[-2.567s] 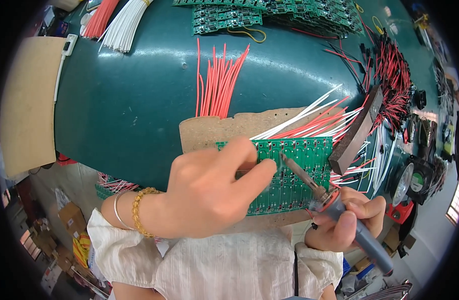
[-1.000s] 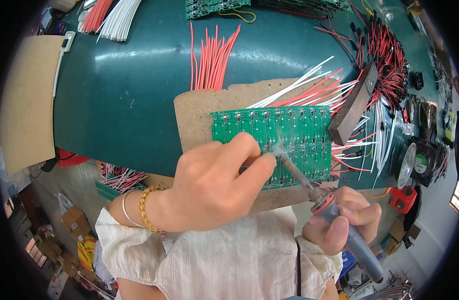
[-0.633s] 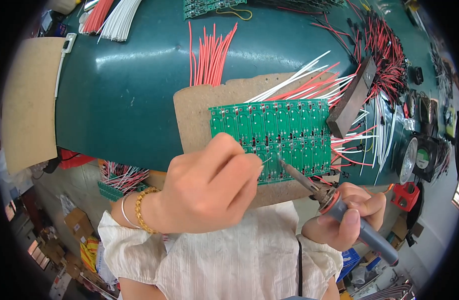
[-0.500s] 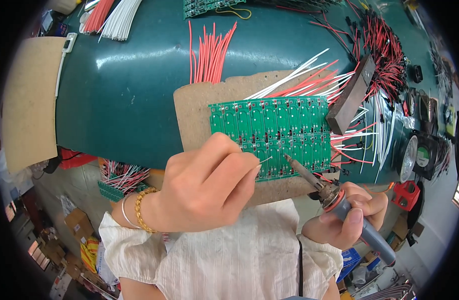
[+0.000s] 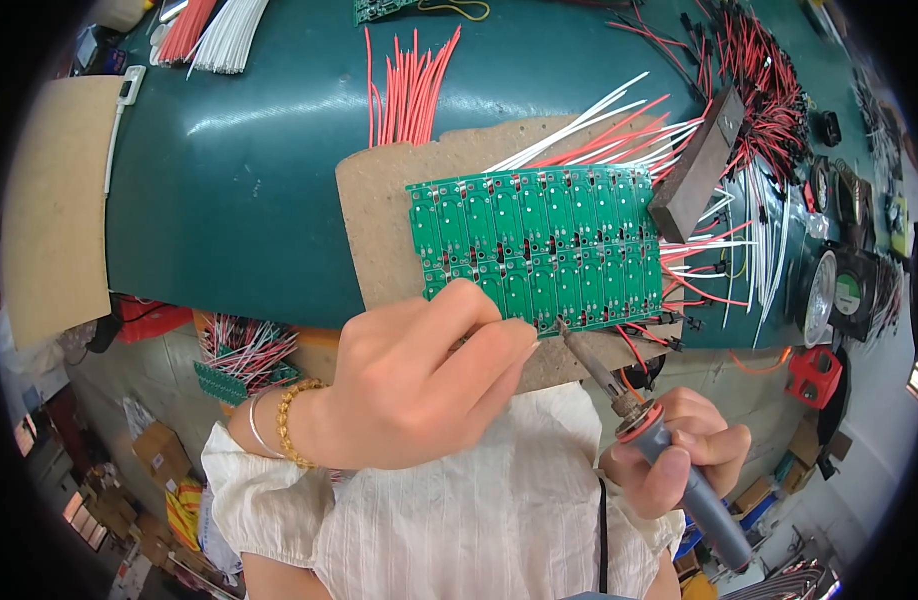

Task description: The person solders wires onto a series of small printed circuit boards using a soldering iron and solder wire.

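A green circuit board panel [image 5: 579, 215] lies on a brown fibreboard sheet [image 5: 371, 215], with white and red wires [image 5: 589, 125] reaching out from beneath its far edge. My right hand [image 5: 694, 445] is closed round the grey handle of a soldering iron [image 5: 717, 520]. The iron's tip meets the panel's near edge, right of my left fingertips. In a pinch over the panel's near left part, my left hand [image 5: 419, 380] holds thin solder wire, now almost wholly hidden by the fingers. A dark metal bar [image 5: 695, 165] rests across the panel's far right corner and the wires.
Red wires [image 5: 414, 95] lie beyond the fibreboard on the green table mat [image 5: 239, 210]. Red-and-black leads [image 5: 764, 110] pile up at far right, near a round metal tin [image 5: 819, 298]. A tan board [image 5: 54, 200] is at left. Another wired panel [image 5: 224, 380] sits lower left.
The soldering iron's tip has moved from the panel's inner near row to its near edge. My left hand has shifted slightly right, its solder wire less visible. The view has shifted a little.
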`<action>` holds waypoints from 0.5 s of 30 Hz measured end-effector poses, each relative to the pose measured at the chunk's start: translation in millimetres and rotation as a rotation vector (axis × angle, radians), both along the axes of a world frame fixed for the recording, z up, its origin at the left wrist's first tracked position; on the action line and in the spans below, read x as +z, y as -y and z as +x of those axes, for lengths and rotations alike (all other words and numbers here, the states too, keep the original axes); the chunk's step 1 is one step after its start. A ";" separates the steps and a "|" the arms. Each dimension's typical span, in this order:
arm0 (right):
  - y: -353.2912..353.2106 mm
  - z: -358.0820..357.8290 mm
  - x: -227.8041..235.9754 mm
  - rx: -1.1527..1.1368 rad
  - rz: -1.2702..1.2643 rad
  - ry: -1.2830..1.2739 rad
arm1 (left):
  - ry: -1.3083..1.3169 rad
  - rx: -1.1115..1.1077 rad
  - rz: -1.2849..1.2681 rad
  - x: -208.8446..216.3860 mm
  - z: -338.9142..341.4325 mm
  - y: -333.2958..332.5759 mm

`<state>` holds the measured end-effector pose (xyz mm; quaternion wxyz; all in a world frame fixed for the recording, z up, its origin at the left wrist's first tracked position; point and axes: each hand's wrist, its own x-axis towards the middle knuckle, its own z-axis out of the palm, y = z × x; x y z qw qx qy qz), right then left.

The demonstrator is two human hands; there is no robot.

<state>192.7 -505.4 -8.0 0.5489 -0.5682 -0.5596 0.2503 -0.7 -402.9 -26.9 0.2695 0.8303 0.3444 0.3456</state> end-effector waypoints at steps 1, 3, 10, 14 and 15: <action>3.4 0.8 -2.3 0.001 0.000 -0.003 | -0.018 0.009 0.027 -1.2 1.0 0.2; 9.0 3.5 -7.2 0.094 0.044 0.002 | -0.040 0.018 0.054 -0.2 1.3 1.8; 11.8 -16.6 4.1 0.000 0.011 0.228 | -0.070 0.024 0.006 7.1 -4.8 8.1; 14.7 -17.0 4.8 0.002 0.021 0.161 | 0.020 0.048 -0.049 8.4 -14.3 9.4; 13.6 -18.4 4.6 0.007 0.021 0.160 | 0.019 0.053 -0.050 8.2 -15.2 10.2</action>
